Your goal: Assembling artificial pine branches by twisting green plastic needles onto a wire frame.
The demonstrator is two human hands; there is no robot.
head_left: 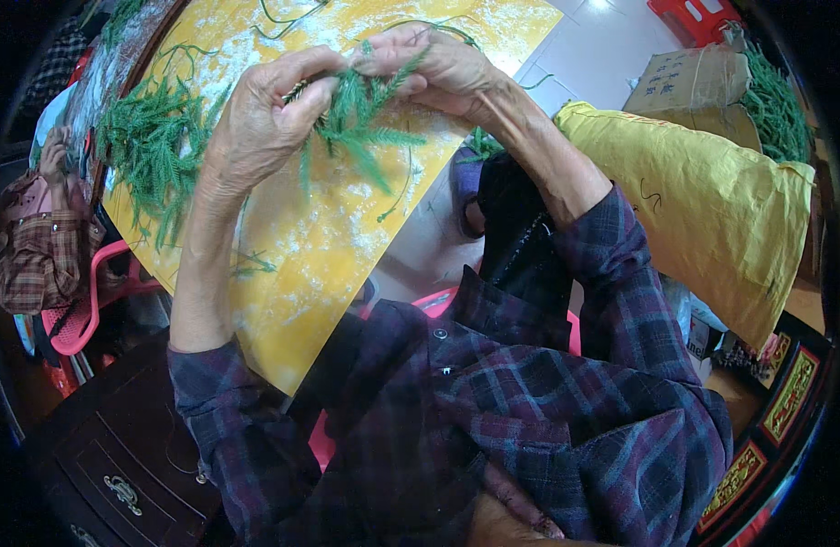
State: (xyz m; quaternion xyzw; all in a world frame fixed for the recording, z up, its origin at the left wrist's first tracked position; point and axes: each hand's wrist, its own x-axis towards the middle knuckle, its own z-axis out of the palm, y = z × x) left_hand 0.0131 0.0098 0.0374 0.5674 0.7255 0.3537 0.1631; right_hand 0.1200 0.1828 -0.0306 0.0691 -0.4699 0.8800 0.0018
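Note:
Over the yellow table, my two hands meet at a small bunch of green artificial pine sprigs. My left hand is closed, pinching the bunch between thumb and fingers. From the other side my right hand grips the top of it, its fingertips partly hidden by the leaves. The needled fronds hang down below my fingers. To the left of my left hand lies a loose heap of similar green sprigs. A thin green stem dangles below the bunch, near the table's right edge.
White flecks cover much of the tabletop. At the right stands a bulging yellow sack, with a cardboard box and more green sprigs behind it. A red plastic stool is farther back. At left, another person's hand shows beside a pink chair.

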